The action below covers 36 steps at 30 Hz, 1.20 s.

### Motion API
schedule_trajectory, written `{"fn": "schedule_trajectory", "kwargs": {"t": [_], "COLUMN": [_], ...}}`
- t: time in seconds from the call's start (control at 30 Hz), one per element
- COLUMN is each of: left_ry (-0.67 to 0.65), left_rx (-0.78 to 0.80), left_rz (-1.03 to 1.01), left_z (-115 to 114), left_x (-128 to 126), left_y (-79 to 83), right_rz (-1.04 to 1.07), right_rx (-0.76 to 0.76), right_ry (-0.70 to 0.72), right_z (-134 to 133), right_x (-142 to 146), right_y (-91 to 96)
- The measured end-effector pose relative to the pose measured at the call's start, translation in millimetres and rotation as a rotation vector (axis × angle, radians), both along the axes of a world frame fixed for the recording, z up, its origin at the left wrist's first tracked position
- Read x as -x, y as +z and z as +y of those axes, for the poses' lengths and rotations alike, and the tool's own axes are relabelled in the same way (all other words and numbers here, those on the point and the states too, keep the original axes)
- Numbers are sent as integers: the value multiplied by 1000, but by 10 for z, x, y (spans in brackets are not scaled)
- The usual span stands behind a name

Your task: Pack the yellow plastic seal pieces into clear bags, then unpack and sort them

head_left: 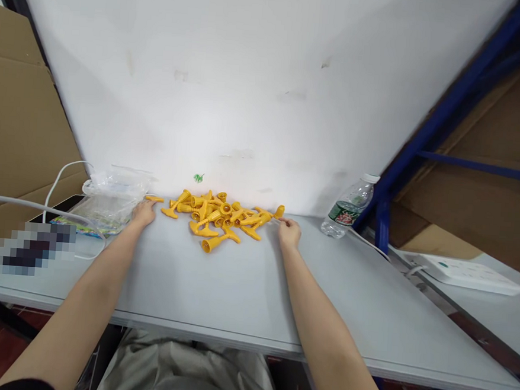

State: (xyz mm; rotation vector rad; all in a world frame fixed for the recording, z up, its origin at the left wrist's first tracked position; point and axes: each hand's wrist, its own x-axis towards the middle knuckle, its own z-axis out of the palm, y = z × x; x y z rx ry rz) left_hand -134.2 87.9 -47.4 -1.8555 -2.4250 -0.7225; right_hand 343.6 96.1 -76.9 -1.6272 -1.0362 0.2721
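Observation:
Several yellow plastic pieces with T-shaped handles and hollow cup ends lie in a loose heap (223,213) at the back of the grey table, against the white panel. My left hand (143,212) rests left of the heap, fingers open and low on the table. A single yellow piece (154,199) lies just beyond its fingertips, beside the clear plastic bags (108,199). To the right of the heap is my right hand (289,233), its loosely bent fingers pointing inward. Close to those fingertips, another yellow piece (279,211) stands up at the heap's edge. Neither hand visibly grips a piece.
A water bottle (349,207) leans at the right near the blue metal frame (425,129). A white power strip (472,274) lies farther right. White cables (49,207) cross the left side, near a blurred-out dark object (36,249). Cardboard (19,125) stands at the left.

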Motion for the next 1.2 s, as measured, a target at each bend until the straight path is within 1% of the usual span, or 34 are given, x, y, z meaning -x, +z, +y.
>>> {"fn": "schedule_trajectory", "kwargs": {"t": [0.13, 0.27, 0.37, 0.47, 0.6, 0.7, 0.77, 0.83, 0.93, 1.03, 1.1, 1.2], "left_ry": [-19, -47, -55, -57, -26, -99, -131, -71, 39, 58, 56, 113], "left_rx": [53, 72, 64, 34, -55, -117, -101, -51, 41, 62, 24, -113], "left_rz": [53, 84, 84, 81, 100, 134, 140, 127, 69, -51, -151, -318], "left_z": [-6, 2, 6, -11, -78, -141, -173, -190, -192, -173, -149, -91], "left_x": [17, 43, 47, 8, -160, -377, -535, -670, -783, -779, -738, -684], "left_y": [-2, -23, -30, -4, 88, 169, 210, 236, 243, 229, 228, 268], "right_rz": [6, 7, 11, 24, 51, 68, 70, 71, 71, 68, 57, 14], "right_rx": [5, 3, -1, -16, -61, -87, -83, -90, -115, -129, -144, -217], "right_ry": [-5, 9, 10, 14, 18, 0, -6, -4, 2, -2, -7, -11], "right_z": [-1, 0, -1, 3, 14, 17, 16, 15, 18, 18, 13, -2], "right_x": [2, -1, -3, -6, 3, 17, 21, 17, 11, 18, 29, 51], "right_y": [3, 6, 5, -3, -9, -1, 5, 5, -4, -10, -5, 19]}}
